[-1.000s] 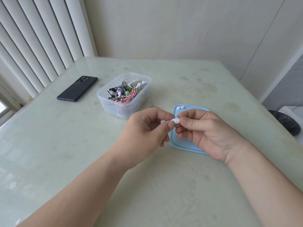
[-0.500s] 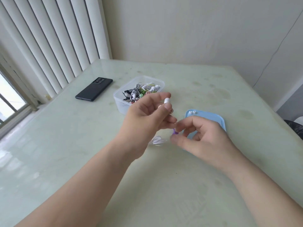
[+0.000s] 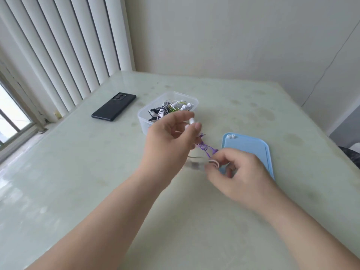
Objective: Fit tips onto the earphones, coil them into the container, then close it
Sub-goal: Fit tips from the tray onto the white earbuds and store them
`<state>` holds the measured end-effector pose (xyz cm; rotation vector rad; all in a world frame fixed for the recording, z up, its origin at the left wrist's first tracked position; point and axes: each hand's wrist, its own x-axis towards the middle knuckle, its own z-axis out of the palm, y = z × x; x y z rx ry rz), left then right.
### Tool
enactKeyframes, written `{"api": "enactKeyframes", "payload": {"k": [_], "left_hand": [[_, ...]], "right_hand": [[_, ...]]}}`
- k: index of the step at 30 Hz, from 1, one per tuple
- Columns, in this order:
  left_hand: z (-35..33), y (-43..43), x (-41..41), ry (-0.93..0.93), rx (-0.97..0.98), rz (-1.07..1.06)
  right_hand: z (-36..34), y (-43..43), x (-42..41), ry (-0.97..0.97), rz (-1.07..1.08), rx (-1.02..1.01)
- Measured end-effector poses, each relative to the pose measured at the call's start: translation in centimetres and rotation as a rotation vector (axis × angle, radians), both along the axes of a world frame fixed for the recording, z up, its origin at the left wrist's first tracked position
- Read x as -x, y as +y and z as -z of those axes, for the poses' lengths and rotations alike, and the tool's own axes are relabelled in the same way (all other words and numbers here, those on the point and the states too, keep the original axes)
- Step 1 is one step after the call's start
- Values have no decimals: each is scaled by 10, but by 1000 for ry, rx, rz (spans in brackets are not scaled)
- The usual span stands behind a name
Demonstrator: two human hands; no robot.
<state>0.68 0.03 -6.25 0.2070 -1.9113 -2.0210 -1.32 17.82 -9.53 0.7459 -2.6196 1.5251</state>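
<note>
Head: left hand [image 3: 171,137] pinches white earbud [image 3: 191,120] upright.

We see a worktop [image 3: 78,191] of glossy, glass-smooth pale green with dull stains. The container [image 3: 144,121] is clear, faintly frosted plastic, and its lid [image 3: 249,149] is smooth blue plastic. The phone [image 3: 114,106] looks matt black. The earphones [image 3: 191,120] show glossy white plastic. The purple cord [image 3: 206,148] is thin and smooth, and the 2 tips [image 3: 231,136] look soft and white.
</note>
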Motion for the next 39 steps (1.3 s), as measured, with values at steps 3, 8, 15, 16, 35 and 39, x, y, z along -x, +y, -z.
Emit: {"api": "enactKeyframes", "payload": {"k": [3,8,15,16,35,39], "left_hand": [[6,2,0,-102,111,51],[6,15,-9,-206,33,324],[6,15,-8,-113,141,308],[4,14,-7,-101,132,268],[-42,-78,128,-332,1181,-106],[-43,-81,136,-412,1406,-48]], "right_hand": [[-10,2,3,-233,74,340],[-18,1,6,-377,135,537],[-27,1,8,-601,103,778],[-29,-1,8,-623,94,797],[-78,-62,69,-650,114,604],[-83,-59,76,-646,120,608]]}}
